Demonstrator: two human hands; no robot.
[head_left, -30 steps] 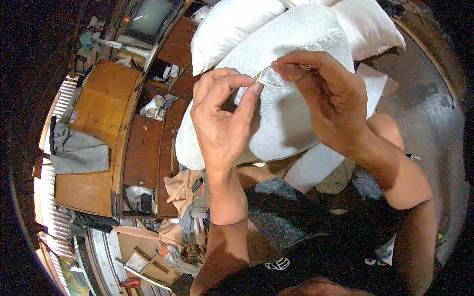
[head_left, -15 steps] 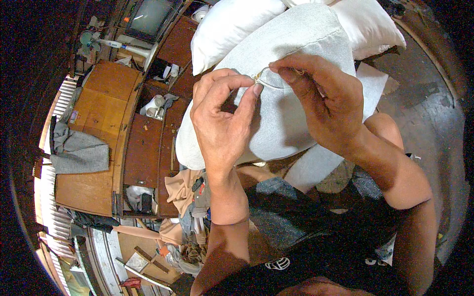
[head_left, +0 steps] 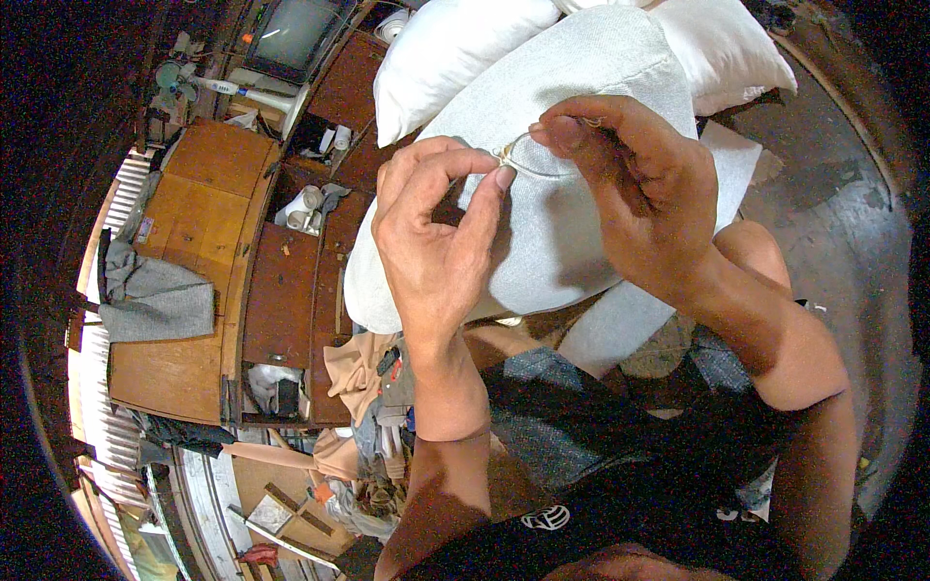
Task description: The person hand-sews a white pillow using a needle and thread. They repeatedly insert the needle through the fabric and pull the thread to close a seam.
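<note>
A pale grey-white stuffed cushion [head_left: 562,242] rests on my lap. My left hand [head_left: 436,242] pinches the cushion's fabric between thumb and forefinger at its upper edge. My right hand [head_left: 639,194] sits just to the right, fingers closed on something thin; a fine thread [head_left: 528,165] curves between the two hands across the fabric. Whether a needle is in the right fingers is too small to tell.
More white cushions [head_left: 455,48] lie beyond the one I hold. To the left stands a brown wooden cabinet [head_left: 203,213] with a grey cloth [head_left: 155,300] draped on it, and a small screen [head_left: 291,34] at the top. Clutter and cloth scraps [head_left: 368,465] lie lower left. Bare floor [head_left: 852,223] is at right.
My right hand has shifted slightly left and down along the cushion's edge, closer to my left fingers. The left hand keeps its pinch.
</note>
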